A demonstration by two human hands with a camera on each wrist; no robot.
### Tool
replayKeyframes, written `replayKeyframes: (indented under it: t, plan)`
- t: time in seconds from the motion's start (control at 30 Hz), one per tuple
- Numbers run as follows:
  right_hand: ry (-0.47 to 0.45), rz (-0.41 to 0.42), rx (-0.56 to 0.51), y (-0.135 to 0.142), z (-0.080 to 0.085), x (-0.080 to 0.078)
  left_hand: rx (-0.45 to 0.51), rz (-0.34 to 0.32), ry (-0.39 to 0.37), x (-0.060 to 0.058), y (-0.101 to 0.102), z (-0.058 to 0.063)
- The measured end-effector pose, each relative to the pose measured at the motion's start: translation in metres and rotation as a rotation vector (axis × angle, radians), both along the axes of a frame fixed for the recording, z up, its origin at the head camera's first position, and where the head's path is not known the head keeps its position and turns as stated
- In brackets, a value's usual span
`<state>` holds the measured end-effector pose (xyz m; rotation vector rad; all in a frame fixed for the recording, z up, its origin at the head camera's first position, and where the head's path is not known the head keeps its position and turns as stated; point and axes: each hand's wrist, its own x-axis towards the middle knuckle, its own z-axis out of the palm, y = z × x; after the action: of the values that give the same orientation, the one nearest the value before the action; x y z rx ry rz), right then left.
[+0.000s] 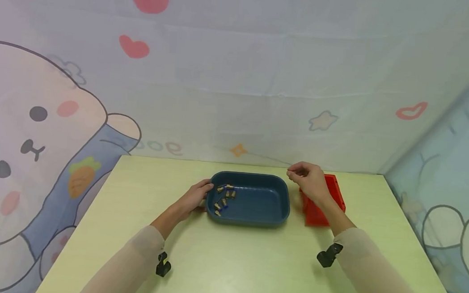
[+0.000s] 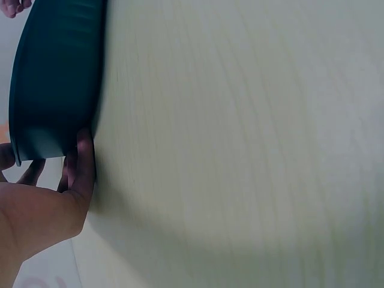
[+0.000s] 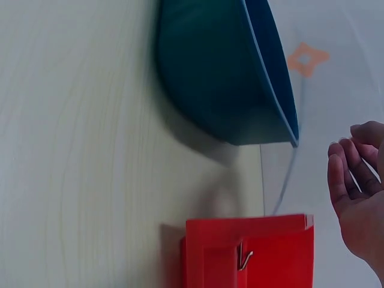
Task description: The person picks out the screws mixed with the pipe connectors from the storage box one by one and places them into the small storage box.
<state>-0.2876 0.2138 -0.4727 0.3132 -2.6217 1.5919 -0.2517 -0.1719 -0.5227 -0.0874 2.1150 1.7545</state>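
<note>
My left hand (image 1: 194, 196) holds the left end of a dark blue tray (image 1: 250, 221), thumb at the rim and fingers against the outside wall. Inside the tray, at its left, lie several small brass-coloured pieces (image 1: 227, 194) with blue parts. My right hand (image 1: 310, 182) hovers over the far left part of a red open box (image 1: 317, 216), fingers loosely bent and thumb near the fingertips. Nothing shows between those fingers in the right wrist view, where the hand (image 3: 360, 192) appears at the right edge. A small bent metal piece (image 3: 245, 260) shows in the red box.
The pale wooden table (image 1: 227, 262) ends at the back against a printed cloth (image 1: 237, 97). A narrow strip of table separates the tray from the red box. A black wrist mount (image 1: 328, 255) sits at the right cuff, another mount (image 1: 163, 265) at the left.
</note>
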Motion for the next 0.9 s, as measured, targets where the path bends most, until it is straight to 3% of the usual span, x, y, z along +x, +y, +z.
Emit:
replayKeyframes:
  t: [0.6,0.9]
  plan:
    - [0.025,0.084,0.058,-0.048,0.012,0.003,-0.001,0.002,-0.008,0.001,0.000,0.001]
    - [0.058,0.144,0.042,-0.072,0.006,0.002,0.001,0.004,-0.008,0.000,0.000,0.003]
